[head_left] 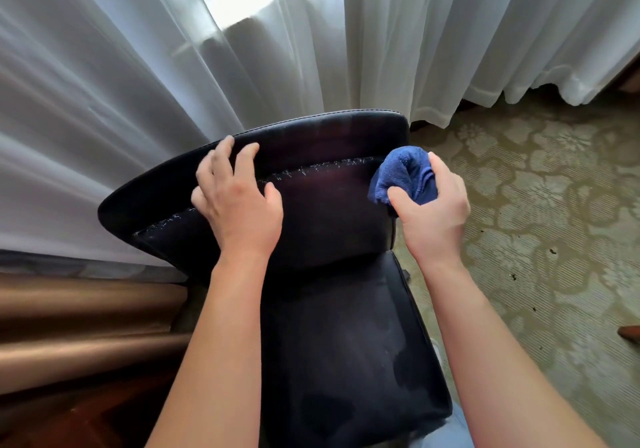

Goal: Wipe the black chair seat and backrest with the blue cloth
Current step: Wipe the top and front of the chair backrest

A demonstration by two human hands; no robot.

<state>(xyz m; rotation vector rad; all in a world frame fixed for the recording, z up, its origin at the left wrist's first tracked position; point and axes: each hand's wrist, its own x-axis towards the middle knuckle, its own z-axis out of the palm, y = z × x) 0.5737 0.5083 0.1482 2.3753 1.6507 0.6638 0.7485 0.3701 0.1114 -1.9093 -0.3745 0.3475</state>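
Observation:
A black chair stands in front of me, its backrest (322,205) curving away and its seat (346,343) below. A worn seam with pale flakes runs across the backrest. My left hand (235,205) rests on the backrest's left part, fingers spread and reaching toward the top edge. My right hand (433,212) grips a bunched blue cloth (401,173) and holds it against the right end of the backrest, at the seam. Damp-looking patches show on the seat's right side.
White sheer curtains (173,66) hang right behind the chair. A brown drape and wooden floor (69,326) lie at the left. Patterned green carpet (554,222) spreads to the right, with small dark specks on it.

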